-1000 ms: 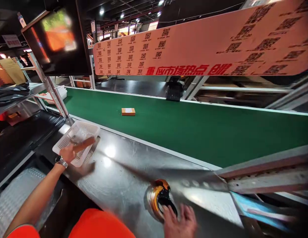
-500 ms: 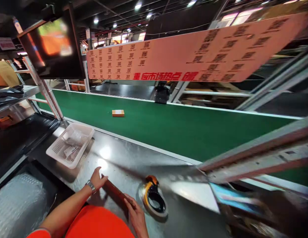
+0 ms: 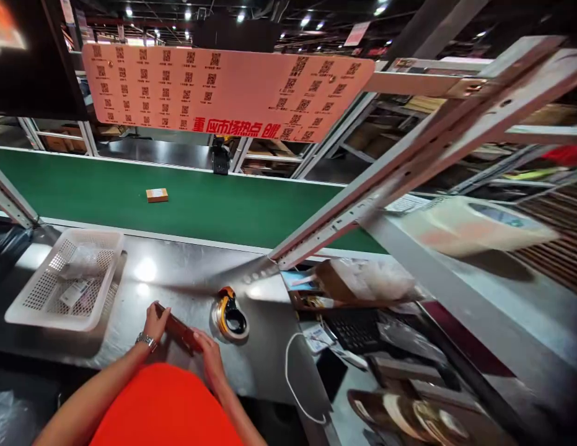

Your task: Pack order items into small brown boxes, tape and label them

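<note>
A: Where's the piece in hand right now?

B: The flat brown box is between both hands, in front of the person's body at the near side of the metal table. I can't tell whether its lower edge touches the surface

A: And the fingers, wide or narrow?

B: Narrow on both sides. The left hand has its fingers closed on the left end, the right hand on the right end, and I see nothing else in either

A: So what would you call done?

B: Getting hold of the box, I'd judge. It is gripped at both ends and well apart from the white basket. Whether it is sealed or labelled I can't say; it's too blurred

A: What's left, then?

B: It hasn't been let go of. The tape dispenser sits on the table near the right hand, touched by neither. The basket holds more: clear plastic wrap and a packet with a white label

A: Anything out on the green belt?

B: One small orange box, pale label on top, well apart from both hands
</note>
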### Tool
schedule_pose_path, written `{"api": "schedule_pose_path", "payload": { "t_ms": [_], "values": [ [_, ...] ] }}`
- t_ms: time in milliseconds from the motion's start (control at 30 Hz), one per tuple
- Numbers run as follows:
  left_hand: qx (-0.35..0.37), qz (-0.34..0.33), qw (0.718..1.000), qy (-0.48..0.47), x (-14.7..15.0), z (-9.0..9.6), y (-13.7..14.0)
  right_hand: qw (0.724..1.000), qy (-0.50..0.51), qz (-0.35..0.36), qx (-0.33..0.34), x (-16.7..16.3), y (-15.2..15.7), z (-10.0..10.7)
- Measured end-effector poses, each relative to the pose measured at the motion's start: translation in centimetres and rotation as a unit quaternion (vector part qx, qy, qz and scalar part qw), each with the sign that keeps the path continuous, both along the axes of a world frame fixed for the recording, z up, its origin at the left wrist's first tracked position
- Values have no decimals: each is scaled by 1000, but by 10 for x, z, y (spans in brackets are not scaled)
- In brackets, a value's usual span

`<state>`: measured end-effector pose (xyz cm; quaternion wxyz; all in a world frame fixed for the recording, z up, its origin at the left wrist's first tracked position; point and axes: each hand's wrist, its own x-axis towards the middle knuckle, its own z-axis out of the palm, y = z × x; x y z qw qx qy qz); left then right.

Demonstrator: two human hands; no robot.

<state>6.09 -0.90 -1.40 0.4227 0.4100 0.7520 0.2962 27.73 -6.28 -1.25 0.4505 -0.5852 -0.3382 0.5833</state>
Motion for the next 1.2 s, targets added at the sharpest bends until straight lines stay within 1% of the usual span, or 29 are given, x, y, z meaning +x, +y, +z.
{"api": "schedule_pose_path", "payload": {
  "t_ms": [33, 100, 133, 200, 267, 367, 433, 533, 633, 700, 800, 867, 933, 1033, 1133, 1200],
  "values": [
    [5, -9, 1000, -4, -1, 0, -1, 1000, 5, -25, -5, -2, 1, 0],
    [28, -49, 998, -28, 0, -1, -6, 998, 11, -68, -13, -7, 4, -1],
    [40, -81, 995, -43, 2, -2, -9, 996, 13, -85, -12, -9, 7, -2],
    [59, -156, 984, -63, 7, -2, -15, 995, 18, -94, -7, -15, 14, -4],
    [74, -203, 975, -53, 9, 1, -18, 996, 35, -81, -2, -19, 22, -6],
    [74, -226, 971, 6, 3, 6, -17, 995, 88, -36, 2, -18, 32, -12],
    [46, -262, 962, 57, -6, 8, -16, 994, 113, -4, 0, -12, 36, -19],
    [-12, -321, 938, 133, -14, 8, -19, 992, 120, 41, -14, 2, 34, -31],
    [-36, -335, 922, 190, -10, 12, -25, 988, 129, 83, -11, 18, 25, -40],
    [-45, -335, 914, 223, -4, 19, -27, 986, 132, 100, 1, 31, 15, -42],
    [-63, -340, 904, 253, 4, 33, -27, 991, 98, 90, 12, 48, 4, -43],
    [-68, -350, 897, 260, 7, 38, -26, 995, 59, 75, 12, 53, 0, -43],
    [-55, -369, 891, 259, 7, 39, -24, 997, 30, 64, 8, 50, 0, -44],
    [-28, -421, 876, 232, 3, 33, -21, 999, -11, 34, -7, 34, 6, -45],
    [-51, -469, 856, 213, 0, 28, -16, 999, -49, -1, -2, 19, 13, -48],
    [-63, -479, 849, 215, -1, 29, -14, 999, -51, -3, 13, 14, 15, -50]
  ]
}}
